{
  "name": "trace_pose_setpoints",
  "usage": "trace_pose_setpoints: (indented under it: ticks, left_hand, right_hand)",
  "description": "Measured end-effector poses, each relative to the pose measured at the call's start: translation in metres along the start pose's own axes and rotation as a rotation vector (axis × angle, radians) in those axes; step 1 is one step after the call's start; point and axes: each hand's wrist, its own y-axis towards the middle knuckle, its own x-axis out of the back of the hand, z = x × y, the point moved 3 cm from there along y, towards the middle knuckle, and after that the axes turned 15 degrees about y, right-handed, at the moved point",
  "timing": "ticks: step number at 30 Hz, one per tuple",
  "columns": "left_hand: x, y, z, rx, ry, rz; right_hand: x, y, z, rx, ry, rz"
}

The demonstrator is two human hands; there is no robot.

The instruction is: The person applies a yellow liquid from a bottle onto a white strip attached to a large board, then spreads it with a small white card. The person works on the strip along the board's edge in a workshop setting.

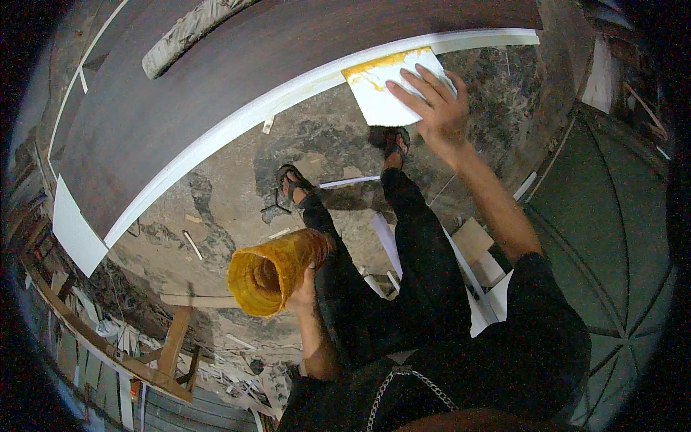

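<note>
My left hand [303, 291] is wrapped round a yellow, glue-smeared container [296, 252]. The container lies tilted, its wide mouth turned to the left, beside my left leg. In my right hand [440, 108] is a white rectangular card [381, 101], gripped with the fingers spread over its upper face and the thumb hidden. Yellow paste coats the card's far edge. That edge meets or overlaps the pale edge [288, 95] of a large dark brown board [237, 79]; whether it touches I cannot tell.
A long wrapped bundle [188, 34] lies on the board. A white sheet piece [75, 229] sticks out at the board's left end. Wood offcuts and strips [193, 245] litter the floor. A wooden frame [174, 342] stands at lower left, and a dark green panel [604, 216] is at right.
</note>
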Motion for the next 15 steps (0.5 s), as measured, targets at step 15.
trace_pose_setpoints:
  ticks: [15]
  left_hand:
    - [0.005, 0.0, 0.008, -0.044, 0.036, 0.019]
  right_hand:
    - [-0.005, 0.003, -0.003, -0.019, -0.028, 0.09]
